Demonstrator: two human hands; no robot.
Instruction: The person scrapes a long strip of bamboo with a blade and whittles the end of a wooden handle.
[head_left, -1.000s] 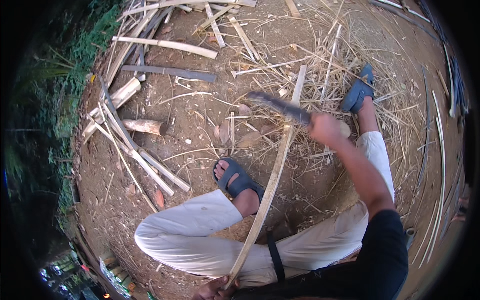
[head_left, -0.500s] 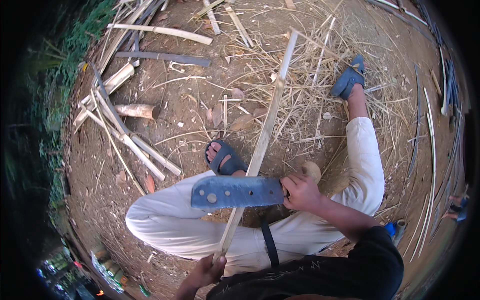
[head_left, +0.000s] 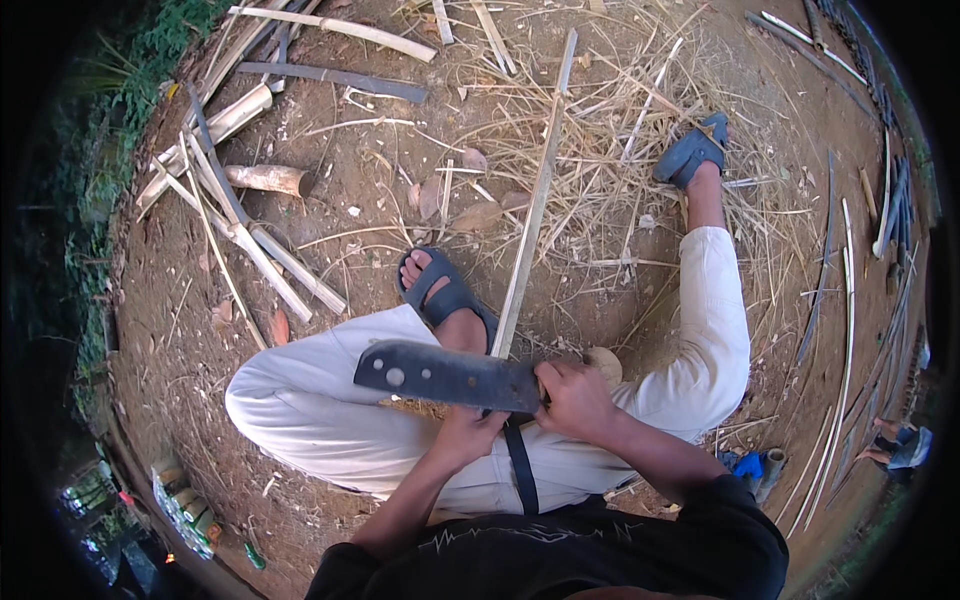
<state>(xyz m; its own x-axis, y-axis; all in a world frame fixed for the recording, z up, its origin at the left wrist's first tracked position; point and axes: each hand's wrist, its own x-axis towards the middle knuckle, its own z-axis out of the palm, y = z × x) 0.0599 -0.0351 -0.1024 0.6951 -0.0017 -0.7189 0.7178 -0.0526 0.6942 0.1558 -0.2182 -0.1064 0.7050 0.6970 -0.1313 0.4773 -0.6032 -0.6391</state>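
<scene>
Seemingly mid-paring, the right hand (head_left: 578, 398) grips a knife (head_left: 447, 377) across the strip (head_left: 536, 205), near side; the left hand (head_left: 467, 437), half-hidden, seems closed on it; the next stroke needs steadiness.

Green foliage (head_left: 150, 85) borders brown soil (head_left: 340, 185) where a short log (head_left: 265, 179) and a reddish leaf (head_left: 280, 328) lie.

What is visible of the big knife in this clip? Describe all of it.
The knife has a broad, dark grey, metal-looking blade with a blunt, rounded end and several round holes. It points leftward, crossing in front of the pale strip and partly hiding the left hand; contact with either is unclear. The right hand covers most of the handle; a rounded tan end shows beyond it.
</scene>
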